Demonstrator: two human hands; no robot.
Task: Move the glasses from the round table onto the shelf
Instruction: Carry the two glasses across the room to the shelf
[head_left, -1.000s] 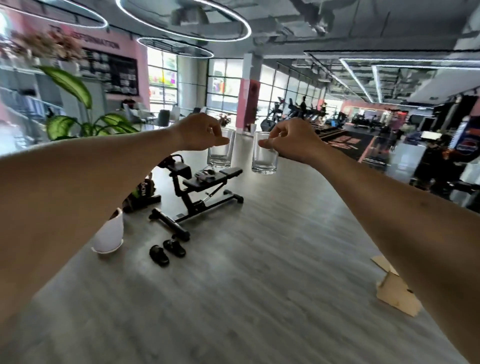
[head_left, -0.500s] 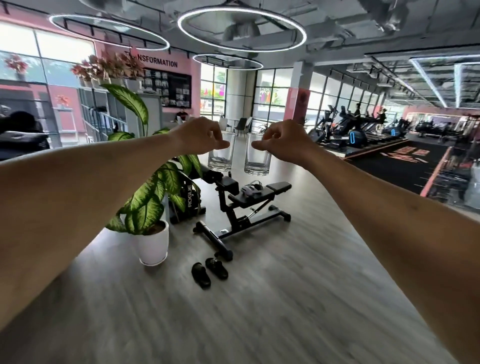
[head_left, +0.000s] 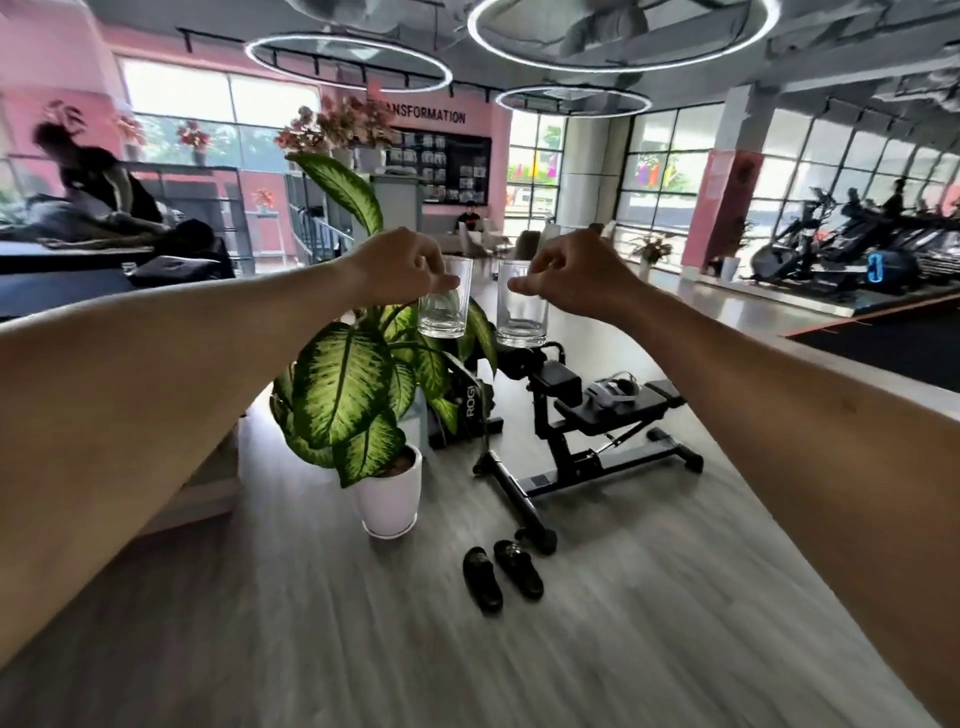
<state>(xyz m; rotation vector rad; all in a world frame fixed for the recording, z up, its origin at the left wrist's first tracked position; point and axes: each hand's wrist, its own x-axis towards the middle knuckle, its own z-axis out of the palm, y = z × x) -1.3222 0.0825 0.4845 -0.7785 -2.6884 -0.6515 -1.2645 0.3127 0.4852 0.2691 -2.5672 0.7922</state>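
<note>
My left hand (head_left: 400, 273) pinches left glass (head_left: 442, 306) by rim. My right hand (head_left: 574, 275) pinches right glass (head_left: 521, 312). Both up in air.

Plant (head_left: 343, 384) and bench (head_left: 597, 415) (black) block ahead.

Both my arms are stretched out in front of me, bare to the wrist and converging toward the middle. My left hand (head_left: 400, 273) is knuckles-up, its fingers (head_left: 441, 283) curled down and pinched on the rim of a glass (head_left: 444, 306) that hangs upright beneath it. My right hand (head_left: 576, 278) mirrors it, fingers pinched on the rim of a second glass (head_left: 522, 312). The two hands sit level with each other, close but not touching.
</note>
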